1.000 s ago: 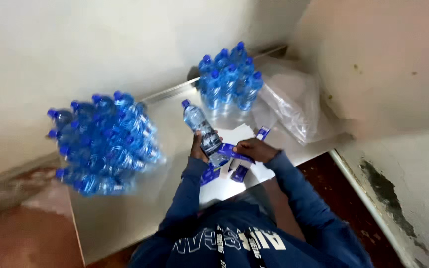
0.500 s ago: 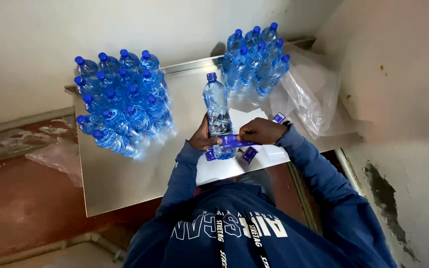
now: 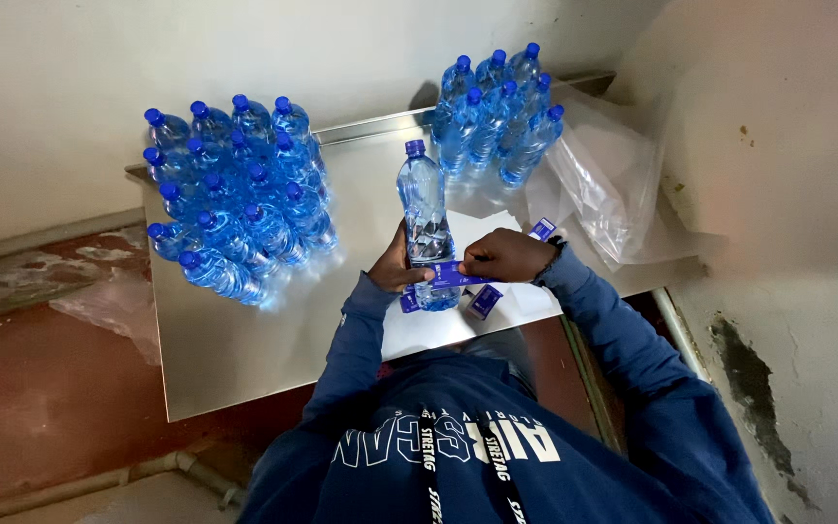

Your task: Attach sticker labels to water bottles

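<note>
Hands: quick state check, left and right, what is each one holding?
Left hand: closed around the water bottle.
Right hand: pinching the blue label against that bottle.

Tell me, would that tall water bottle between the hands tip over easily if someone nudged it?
Probably, yes. The bottle is tall and narrow, so a push near its blue cap would likely topple it. It looks filled, so fairly heavy low down. The left hand and right hand steady its lower part, where a blue label sits.
</note>
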